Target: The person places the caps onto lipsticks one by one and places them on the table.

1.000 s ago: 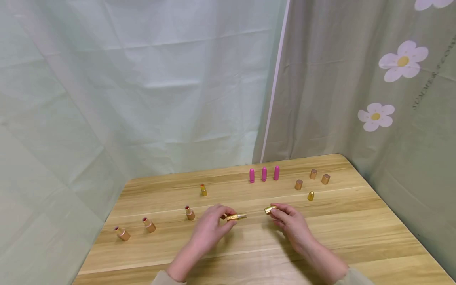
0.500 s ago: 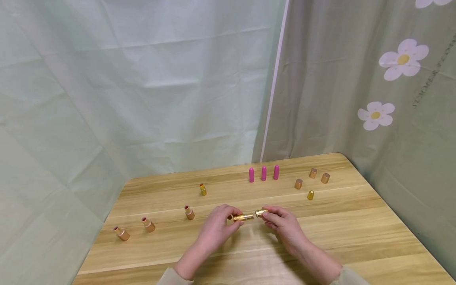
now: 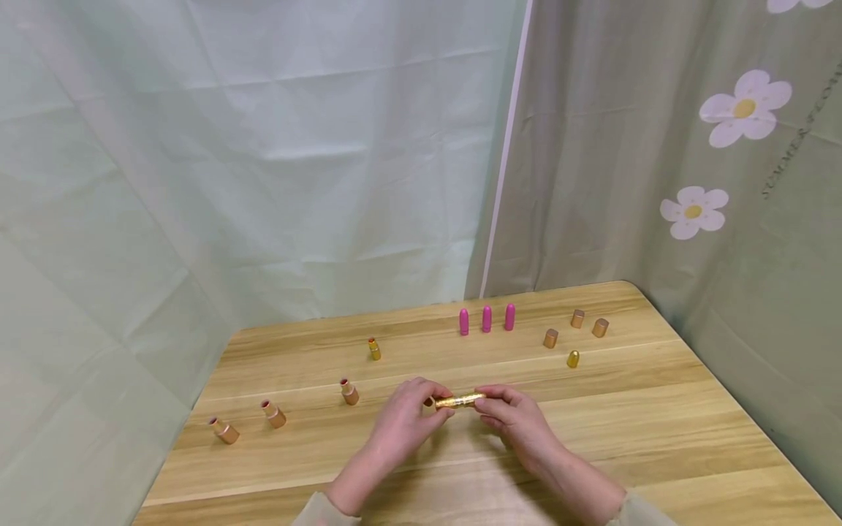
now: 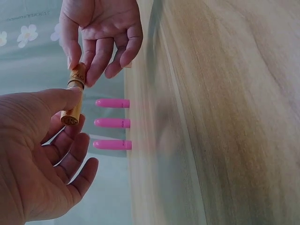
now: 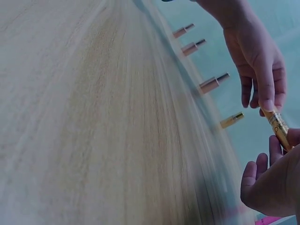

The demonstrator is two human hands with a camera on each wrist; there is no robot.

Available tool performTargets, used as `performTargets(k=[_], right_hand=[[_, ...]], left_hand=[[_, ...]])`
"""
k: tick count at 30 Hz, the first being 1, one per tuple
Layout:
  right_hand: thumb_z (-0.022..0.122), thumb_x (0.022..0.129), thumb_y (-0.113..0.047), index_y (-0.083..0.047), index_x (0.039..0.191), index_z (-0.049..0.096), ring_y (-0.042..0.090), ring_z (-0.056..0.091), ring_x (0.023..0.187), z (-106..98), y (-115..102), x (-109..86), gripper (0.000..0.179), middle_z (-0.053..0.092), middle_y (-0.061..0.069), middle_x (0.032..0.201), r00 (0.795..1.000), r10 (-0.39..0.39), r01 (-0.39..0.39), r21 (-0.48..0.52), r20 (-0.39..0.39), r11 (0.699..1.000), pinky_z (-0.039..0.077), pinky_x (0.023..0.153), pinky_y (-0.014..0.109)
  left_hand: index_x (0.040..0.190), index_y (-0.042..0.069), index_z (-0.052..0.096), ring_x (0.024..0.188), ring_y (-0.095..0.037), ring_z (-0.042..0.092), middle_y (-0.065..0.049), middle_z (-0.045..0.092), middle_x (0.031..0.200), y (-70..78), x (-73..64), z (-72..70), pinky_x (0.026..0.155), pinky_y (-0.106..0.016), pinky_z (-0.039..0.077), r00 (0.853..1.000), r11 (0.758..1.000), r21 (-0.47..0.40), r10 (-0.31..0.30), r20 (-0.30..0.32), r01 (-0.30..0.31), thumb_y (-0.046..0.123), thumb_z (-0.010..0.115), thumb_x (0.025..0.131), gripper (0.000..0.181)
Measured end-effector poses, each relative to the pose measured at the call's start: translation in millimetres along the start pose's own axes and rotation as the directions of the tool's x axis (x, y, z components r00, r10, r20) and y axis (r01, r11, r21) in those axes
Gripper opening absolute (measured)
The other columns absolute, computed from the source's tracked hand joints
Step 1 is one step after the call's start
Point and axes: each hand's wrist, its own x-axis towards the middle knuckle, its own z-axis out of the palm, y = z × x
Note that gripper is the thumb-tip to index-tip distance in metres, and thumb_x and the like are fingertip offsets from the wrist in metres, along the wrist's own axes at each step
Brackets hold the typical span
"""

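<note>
Gold tube [image 3: 459, 401]: gleaming as a slim cylinder, being held sideways above the streaky wood tabletop [image 3: 658, 431]
Left hand [image 3: 409, 418]: pinching one end
Right hand [image 3: 517, 418]: pinching the opposite end
Pink tubes [image 3: 487, 319]: standing smooth and round-tipped, forming a row

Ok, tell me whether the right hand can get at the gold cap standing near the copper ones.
Probably yes, after letting go: the right hand pinches the gold tube, but nothing visible stands between that hand and the gold cap.
</note>
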Motion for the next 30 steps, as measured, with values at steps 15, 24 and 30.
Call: performTargets(k=[15,24,30], right_hand=[[0.076,0.092,-0.014,0.004,0.123,0.064,0.02,0.063,0.101,4.4,0.8,0.6,0.038,0.065,0.007,0.111,1.0,0.018,-0.018,0.014,0.003,1.0,0.053,0.092,0.036],[0.076,0.092,-0.014,0.005,0.124,0.063,0.02,0.063,0.1,7.1,0.8,-0.1,0.039,0.065,0.007,0.11,1.0,0.003,-0.003,0.011,0.002,1.0,0.054,0.091,0.034],[0.077,0.091,-0.014,0.004,0.121,0.065,0.02,0.063,0.101,8.1,3.0,1.0,0.037,0.065,0.008,0.111,1.0,0.001,-0.001,0.021,-0.002,1.0,0.054,0.093,0.036]], left_hand=[[0.105,0.022,0.075,0.091,-0.008,0.057,0.015,0.064,0.098,1.5,-0.2,3.0,0.077,-0.028,0.048,1.0,1.0,0.01,0.004,-0.017,-0.003,0.023,0.081,0.089,0.017],[0.105,0.021,0.075,0.091,-0.009,0.057,0.015,0.064,0.098,3.6,-1.0,2.8,0.076,-0.028,0.049,1.0,1.0,0.014,0.006,-0.027,-0.006,0.025,0.082,0.088,0.018],[0.104,0.022,0.075,0.091,-0.007,0.056,0.016,0.063,0.097,4.3,-1.6,3.0,0.078,-0.028,0.049,1.0,1.0,-0.002,-0.019,-0.012,0.019,0.027,0.08,0.09,0.016]])
